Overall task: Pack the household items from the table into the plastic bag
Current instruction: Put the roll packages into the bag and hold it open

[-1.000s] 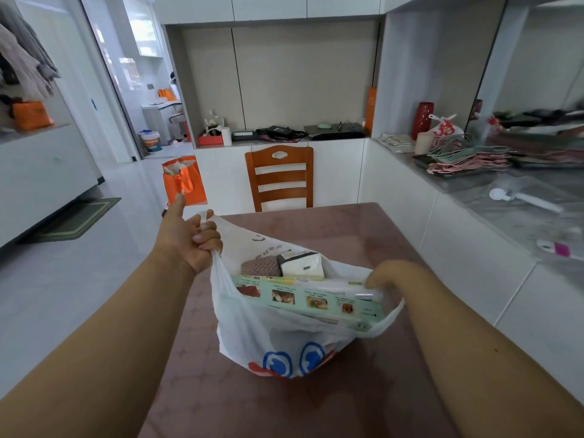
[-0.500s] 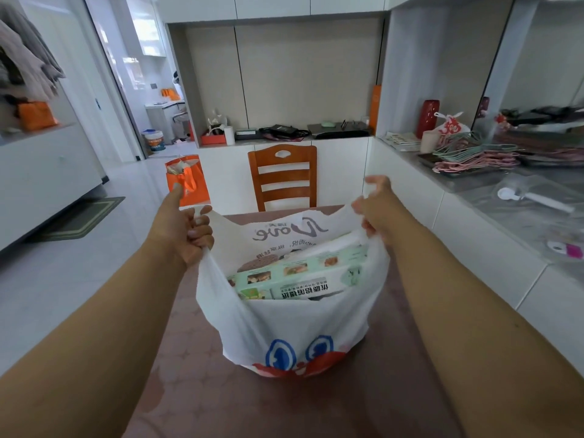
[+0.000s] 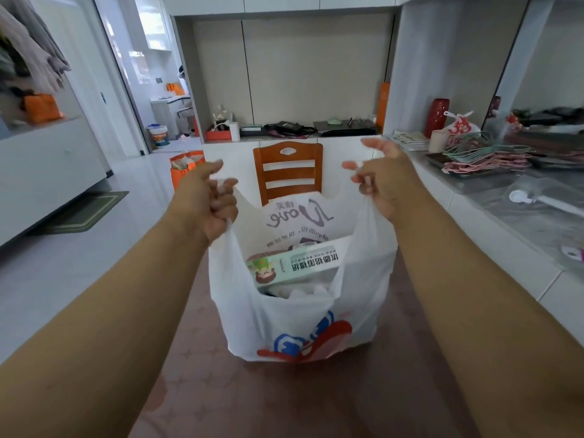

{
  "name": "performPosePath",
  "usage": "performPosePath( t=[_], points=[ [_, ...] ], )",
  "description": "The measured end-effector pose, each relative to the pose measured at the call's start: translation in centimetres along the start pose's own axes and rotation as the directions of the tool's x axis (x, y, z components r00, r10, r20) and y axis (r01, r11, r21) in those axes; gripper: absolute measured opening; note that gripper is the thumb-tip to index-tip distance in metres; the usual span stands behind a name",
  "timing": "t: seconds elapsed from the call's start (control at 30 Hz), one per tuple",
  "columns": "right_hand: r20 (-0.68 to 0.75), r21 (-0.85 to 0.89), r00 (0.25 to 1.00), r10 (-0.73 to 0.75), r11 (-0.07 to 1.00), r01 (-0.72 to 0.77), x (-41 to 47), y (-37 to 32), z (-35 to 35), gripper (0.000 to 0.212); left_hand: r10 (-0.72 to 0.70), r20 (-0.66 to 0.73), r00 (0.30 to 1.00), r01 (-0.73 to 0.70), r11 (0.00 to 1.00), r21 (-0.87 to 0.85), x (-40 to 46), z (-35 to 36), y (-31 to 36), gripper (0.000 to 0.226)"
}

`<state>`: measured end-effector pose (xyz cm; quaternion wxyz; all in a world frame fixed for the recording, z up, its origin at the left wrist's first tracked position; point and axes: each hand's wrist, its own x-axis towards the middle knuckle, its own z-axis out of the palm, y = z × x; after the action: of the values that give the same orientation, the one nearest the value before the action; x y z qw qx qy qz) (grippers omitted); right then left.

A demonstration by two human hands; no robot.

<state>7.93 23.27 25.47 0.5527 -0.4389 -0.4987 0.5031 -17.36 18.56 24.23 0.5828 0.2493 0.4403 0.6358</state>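
Observation:
A white plastic bag [image 3: 357,298] with a red and blue print stands upright on the reddish-brown table [image 3: 284,403]. My left hand [image 3: 207,200] grips its left handle and my right hand [image 3: 380,181] grips its right handle, pulling the mouth wide. Inside lies a long green and white box [image 3: 297,265] slanted across the opening. Under the box something white and dark shows, too hidden to name.
A wooden chair [image 3: 288,170] stands at the table's far side. An orange bag [image 3: 185,169] sits on the floor to the left. The grey counter [image 3: 518,222] on the right carries hangers [image 3: 486,156], a red vase [image 3: 440,116] and a white tool.
Both hands have risen with the handles, so the bag now stands taller and its mouth is stretched. The green box has sunk deeper into the bag.

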Motion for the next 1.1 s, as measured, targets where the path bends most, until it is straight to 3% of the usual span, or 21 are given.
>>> performPosePath(
  t=[0.1,0.17,0.2,0.27,0.33,0.5,0.63,0.73,0.83,1.0,1.1],
  points=[
    [-0.034,0.084,0.989,-0.143,0.986,0.145,0.9,-1.8,-0.6,0.061,0.065,0.053,0.997,-0.059,0.993,-0.099,-0.5,2.5,2.4,0.027],
    [-0.030,-0.150,0.987,-0.158,0.977,0.152,2.2,-1.6,-0.7,0.066,0.072,0.028,0.997,-0.069,0.993,-0.100,0.0,3.4,3.1,0.025],
    [-0.024,-0.338,0.994,-0.111,0.936,0.096,2.9,-0.9,-0.8,0.065,0.059,-0.003,0.998,-0.059,0.997,-0.058,0.6,3.3,2.7,0.022],
    [-0.020,-0.652,0.997,0.068,0.755,-0.065,3.8,2.0,-1.1,0.056,-0.011,-0.079,0.997,0.017,0.997,0.076,2.4,2.5,0.6,0.014],
    [-0.012,-0.723,0.974,0.225,0.672,-0.164,4.0,5.5,-2.0,0.047,-0.089,-0.160,0.983,0.112,0.984,0.140,3.6,1.1,-2.1,0.008],
    [-0.151,-0.658,0.978,0.144,0.724,-0.208,5.3,8.5,-3.9,0.032,-0.020,-0.220,0.975,0.062,0.980,0.188,4.9,-0.1,-2.9,0.015],
    [-0.135,-0.439,0.983,0.124,0.882,-0.171,4.6,6.4,-2.8,0.036,0.016,-0.211,0.977,0.054,0.945,0.323,5.0,0.5,-3.0,0.014],
    [-0.034,-0.475,0.987,0.158,0.866,-0.156,3.6,6.7,-2.0,0.037,0.005,-0.248,0.969,0.102,0.905,0.413,4.7,0.3,-3.3,0.014],
    [-0.079,-0.463,0.985,0.152,0.870,-0.171,3.1,6.4,-1.8,0.039,0.041,-0.251,0.967,0.091,0.868,0.489,4.6,-0.3,-3.1,0.016],
    [-0.133,-0.249,0.987,-0.095,0.967,0.059,3.0,3.1,0.1,0.040,0.109,-0.257,0.960,0.000,0.921,0.391,3.9,-0.2,-1.6,0.016],
    [-0.097,-0.347,0.987,-0.129,0.934,0.088,3.2,3.0,0.9,0.037,0.117,-0.240,0.964,-0.019,0.926,0.377,3.4,-0.4,-1.0,0.018]
  ],
)
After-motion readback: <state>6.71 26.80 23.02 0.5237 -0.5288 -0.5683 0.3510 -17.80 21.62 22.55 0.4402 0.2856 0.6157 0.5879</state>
